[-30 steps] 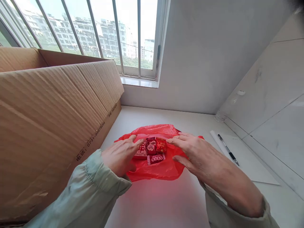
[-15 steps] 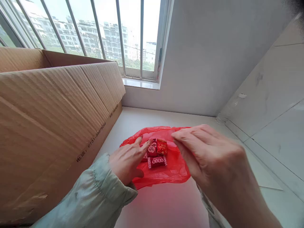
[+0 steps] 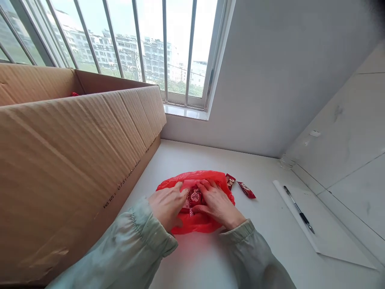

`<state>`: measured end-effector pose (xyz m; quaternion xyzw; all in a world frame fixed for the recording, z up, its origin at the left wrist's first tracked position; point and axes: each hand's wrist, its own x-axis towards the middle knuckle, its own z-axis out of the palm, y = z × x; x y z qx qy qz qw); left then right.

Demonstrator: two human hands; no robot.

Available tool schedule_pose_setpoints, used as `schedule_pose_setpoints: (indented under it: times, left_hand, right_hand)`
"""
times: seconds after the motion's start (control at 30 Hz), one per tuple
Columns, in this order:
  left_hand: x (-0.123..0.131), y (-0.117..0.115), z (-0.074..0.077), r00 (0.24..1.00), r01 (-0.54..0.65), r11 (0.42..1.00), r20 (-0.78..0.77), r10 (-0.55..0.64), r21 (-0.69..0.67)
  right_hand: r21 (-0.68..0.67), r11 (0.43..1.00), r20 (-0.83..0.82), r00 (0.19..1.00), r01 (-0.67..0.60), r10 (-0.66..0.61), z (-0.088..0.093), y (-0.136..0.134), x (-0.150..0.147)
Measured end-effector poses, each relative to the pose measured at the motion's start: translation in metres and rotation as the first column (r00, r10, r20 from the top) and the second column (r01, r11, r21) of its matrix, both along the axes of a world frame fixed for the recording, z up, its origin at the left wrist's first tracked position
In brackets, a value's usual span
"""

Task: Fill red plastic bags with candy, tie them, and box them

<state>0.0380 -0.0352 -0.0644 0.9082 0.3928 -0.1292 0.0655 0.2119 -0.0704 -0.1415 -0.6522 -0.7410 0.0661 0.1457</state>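
A red plastic bag [image 3: 192, 175] lies spread on the white table. Wrapped candies [image 3: 196, 195] in dark red packets show in its middle, partly covered by my hands. My left hand [image 3: 168, 202] rests over the bag's left side, fingers apart and touching the candies' left edge. On the right side my right hand [image 3: 221, 204] lies over the bag, its thumb and fingers apart around the candies. Two more wrapped candies are by the bag's right edge: one packet [image 3: 230, 181] against the bag and another packet [image 3: 246, 190] on the table.
A large open cardboard box [image 3: 90, 148] stands along the left, with a bit of something red [image 3: 74, 94] inside. To the right, a black pen [image 3: 299, 210] lies on white paper [image 3: 331, 224]. A clear bottle [image 3: 296, 150] stands in the back right corner. A barred window is behind.
My right hand has come down and left from above the bag onto its right side. Two candies, the pen and the paper now show on the right. The view has shifted slightly.
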Motion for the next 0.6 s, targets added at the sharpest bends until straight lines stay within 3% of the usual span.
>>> schedule_pose_setpoints:
  times: [0.2,0.33,0.43,0.6]
  left_hand:
    - [-0.002,0.003,0.008,1.0,-0.024,0.996,-0.011,0.025,0.089]
    - [0.002,0.003,0.005,0.997,0.042,0.997,0.068,-0.046,0.061]
    - [0.005,0.004,0.003,0.975,0.069,0.997,0.213,-0.058,-0.045]
    - [0.005,0.009,0.01,0.918,0.076,0.992,0.397,-0.029,-0.103]
  right_hand:
    - [0.017,0.999,-0.088,0.996,0.027,-0.025,0.012,-0.003,0.004]
    - [0.015,1.0,-0.357,0.934,0.004,0.001,0.021,-0.006,0.011]
    - [0.004,1.0,-0.617,0.787,0.001,0.002,0.027,-0.008,0.015]
    - [-0.066,0.995,-0.89,0.454,-0.072,-0.027,0.041,-0.015,0.019]
